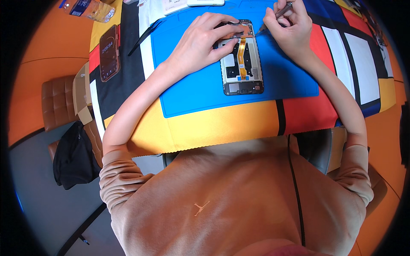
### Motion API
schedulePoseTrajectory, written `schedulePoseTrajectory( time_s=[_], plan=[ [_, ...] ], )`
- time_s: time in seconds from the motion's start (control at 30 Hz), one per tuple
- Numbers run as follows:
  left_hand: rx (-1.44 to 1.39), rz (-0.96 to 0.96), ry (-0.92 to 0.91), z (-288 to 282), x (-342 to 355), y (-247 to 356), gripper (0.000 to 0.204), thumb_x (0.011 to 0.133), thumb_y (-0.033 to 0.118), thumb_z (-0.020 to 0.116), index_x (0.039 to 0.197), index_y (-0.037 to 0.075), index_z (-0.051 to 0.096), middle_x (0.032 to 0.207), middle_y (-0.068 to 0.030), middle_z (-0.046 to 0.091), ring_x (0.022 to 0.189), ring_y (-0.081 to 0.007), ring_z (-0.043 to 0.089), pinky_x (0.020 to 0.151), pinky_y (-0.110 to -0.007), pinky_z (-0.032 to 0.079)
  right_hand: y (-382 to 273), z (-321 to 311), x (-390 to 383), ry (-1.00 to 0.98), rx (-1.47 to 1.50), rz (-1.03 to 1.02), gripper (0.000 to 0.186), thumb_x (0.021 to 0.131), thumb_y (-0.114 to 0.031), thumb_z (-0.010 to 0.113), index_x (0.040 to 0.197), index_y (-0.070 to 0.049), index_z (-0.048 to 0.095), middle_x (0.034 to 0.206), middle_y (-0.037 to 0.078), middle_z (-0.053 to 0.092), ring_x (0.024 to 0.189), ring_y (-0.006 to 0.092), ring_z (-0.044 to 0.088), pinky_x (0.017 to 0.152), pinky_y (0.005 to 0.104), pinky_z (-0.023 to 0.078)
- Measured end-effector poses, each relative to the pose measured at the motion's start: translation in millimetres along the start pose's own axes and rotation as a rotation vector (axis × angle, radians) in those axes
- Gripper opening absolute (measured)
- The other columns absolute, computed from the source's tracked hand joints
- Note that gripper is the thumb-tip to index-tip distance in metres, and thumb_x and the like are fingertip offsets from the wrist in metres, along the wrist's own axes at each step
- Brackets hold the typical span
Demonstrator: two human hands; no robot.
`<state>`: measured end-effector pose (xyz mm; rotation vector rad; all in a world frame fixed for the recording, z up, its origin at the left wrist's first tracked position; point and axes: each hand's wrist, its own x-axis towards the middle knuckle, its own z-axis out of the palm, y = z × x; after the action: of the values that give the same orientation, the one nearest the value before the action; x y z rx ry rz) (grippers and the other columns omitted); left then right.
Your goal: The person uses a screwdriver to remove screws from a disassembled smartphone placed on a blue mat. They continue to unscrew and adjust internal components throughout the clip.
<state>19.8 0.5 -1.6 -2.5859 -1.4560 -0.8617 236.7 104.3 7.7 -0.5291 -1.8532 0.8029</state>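
Observation:
An opened smartphone (255,64) lies on a blue work mat (192,96), its inside facing up. A gold ribbon cable (241,57) runs down its middle, below a copper-coloured area. My left hand (207,38) comes over the phone's upper left part, fingers stretched and apart, their tips resting on it. In my right hand (292,32) is a slim dark pen-like tool (285,9), gripped between thumb and fingers. Its lower end points at the phone's upper right edge; I cannot tell whether the tip touches.
A second phone (109,53) with a lit screen lies left of the mat, beside a black strap-like item (145,36). A plastic bottle (92,9) lies at the far left. A patterned cloth (222,128) covers the table. A black cable (294,183) hangs in front of me.

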Motion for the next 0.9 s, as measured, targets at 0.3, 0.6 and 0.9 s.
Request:
schedulePoseTrajectory(
  time_s=[0.3,0.6,0.9],
  plan=[
    [0.004,0.010,0.017,2.1,-0.4,-0.8,0.029,0.094,0.021,0.070,0.122,0.013,0.074,0.129,-0.0063,0.065,0.116,-0.0240,0.060,0.099,-0.037,0.051,-6.6,0.3,1.4,-0.007,-0.026,-0.017,0.026,0.089,0.008,0.065,0.097,-0.006,0.046,0.071,-0.006,0.046,0.056,-0.0031,0.035,0.050,0.0177,0.025],
    [0.010,0.026,0.026,2.1,0.0,-2.0,0.029,0.094,0.020,0.070,0.122,0.013,0.074,0.128,-0.0066,0.065,0.115,-0.0236,0.060,0.097,-0.037,0.051,5.5,0.5,0.1,-0.001,-0.034,-0.077,0.025,0.088,0.007,0.066,0.097,-0.006,0.046,0.071,-0.006,0.046,0.056,-0.0031,0.035,0.049,0.0178,0.026],
    [0.024,0.011,0.012,3.0,-0.9,-1.5,0.029,0.096,0.023,0.069,0.123,0.013,0.074,0.129,-0.0069,0.064,0.118,-0.0237,0.059,0.097,-0.037,0.052,-0.9,-2.8,-1.1,-0.042,-0.126,-0.188,0.023,0.087,0.008,0.067,0.095,-0.004,0.049,0.072,-0.005,0.047,0.055,-0.0019,0.040,0.048,0.0185,0.030]
  ],
)
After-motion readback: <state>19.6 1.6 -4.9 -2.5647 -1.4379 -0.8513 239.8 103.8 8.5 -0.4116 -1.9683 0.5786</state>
